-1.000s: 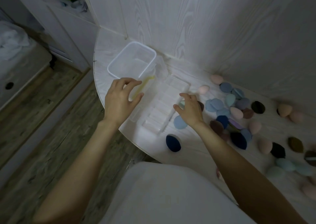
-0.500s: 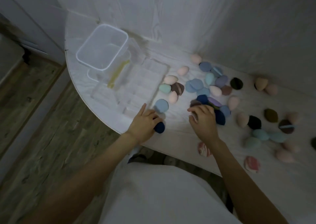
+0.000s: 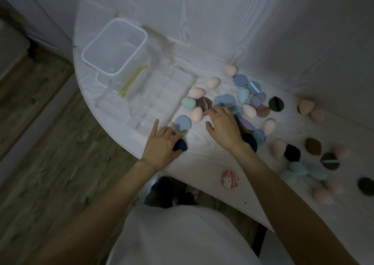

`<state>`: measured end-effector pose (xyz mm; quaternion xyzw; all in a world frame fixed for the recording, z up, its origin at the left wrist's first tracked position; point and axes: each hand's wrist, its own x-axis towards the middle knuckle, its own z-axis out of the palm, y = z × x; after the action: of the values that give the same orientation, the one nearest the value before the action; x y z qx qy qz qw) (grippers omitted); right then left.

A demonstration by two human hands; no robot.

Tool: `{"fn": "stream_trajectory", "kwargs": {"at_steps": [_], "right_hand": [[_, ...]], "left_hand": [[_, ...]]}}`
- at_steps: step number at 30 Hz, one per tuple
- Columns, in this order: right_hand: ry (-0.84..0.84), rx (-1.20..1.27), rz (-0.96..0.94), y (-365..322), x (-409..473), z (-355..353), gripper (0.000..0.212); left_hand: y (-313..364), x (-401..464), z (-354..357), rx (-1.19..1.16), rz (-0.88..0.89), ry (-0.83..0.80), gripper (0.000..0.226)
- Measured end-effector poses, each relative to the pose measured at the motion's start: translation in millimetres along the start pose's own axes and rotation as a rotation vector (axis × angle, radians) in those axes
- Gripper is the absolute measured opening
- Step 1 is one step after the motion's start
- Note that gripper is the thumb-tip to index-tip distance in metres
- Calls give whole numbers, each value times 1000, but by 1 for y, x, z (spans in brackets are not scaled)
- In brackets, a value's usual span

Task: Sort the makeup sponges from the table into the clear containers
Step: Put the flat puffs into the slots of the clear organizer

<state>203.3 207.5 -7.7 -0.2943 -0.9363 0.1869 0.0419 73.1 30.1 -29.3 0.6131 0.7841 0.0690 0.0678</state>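
Several makeup sponges in pink, blue, teal, brown and black lie spread over the white table (image 3: 204, 159). My left hand (image 3: 162, 145) grips a dark navy sponge (image 3: 180, 145) near the table's front edge, its index finger pointing out. My right hand (image 3: 223, 126) hovers with loosely curved fingers over the central pile, fingertips close to a brown sponge (image 3: 204, 103) and a pink sponge (image 3: 197, 114). A light blue round puff (image 3: 183, 123) lies between my hands. A tall clear tub (image 3: 114, 47) and a flat clear divided tray (image 3: 155, 102) stand at the left.
A yellow strip (image 3: 132, 81) lies between the tub and the tray. A red marbled puff (image 3: 230, 179) sits alone near the front edge. The white wall rises right behind the table. Wooden floor lies to the left, below the curved table edge.
My left hand left the clear tub, came down to the front edge and took hold of the navy sponge. My right hand shifted from the tray's end to the central pile.
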Motion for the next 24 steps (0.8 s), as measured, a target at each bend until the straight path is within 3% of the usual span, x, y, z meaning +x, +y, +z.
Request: {"fn": "stream_trajectory", "kwargs": {"at_steps": [3, 9, 13, 19, 22, 24], "right_hand": [[-32, 26, -24, 1, 31, 6, 19], [-75, -140, 105, 21, 63, 26, 13], [-155, -147, 126, 25, 70, 25, 32], [-38, -104, 223, 22, 71, 14, 26], [71, 77, 267, 24, 65, 8, 27], [152, 182, 246, 24, 59, 7, 28]], "left_hand": [[-5, -4, 4, -17, -10, 70, 43], [0, 2, 8, -74, 41, 143, 34], [-3, 31, 9, -54, 57, 156, 42], [-11, 74, -2, 99, 111, 120, 24], [-9, 94, -8, 264, 166, 5, 32], [-8, 106, -14, 340, 191, -238, 42]]}}
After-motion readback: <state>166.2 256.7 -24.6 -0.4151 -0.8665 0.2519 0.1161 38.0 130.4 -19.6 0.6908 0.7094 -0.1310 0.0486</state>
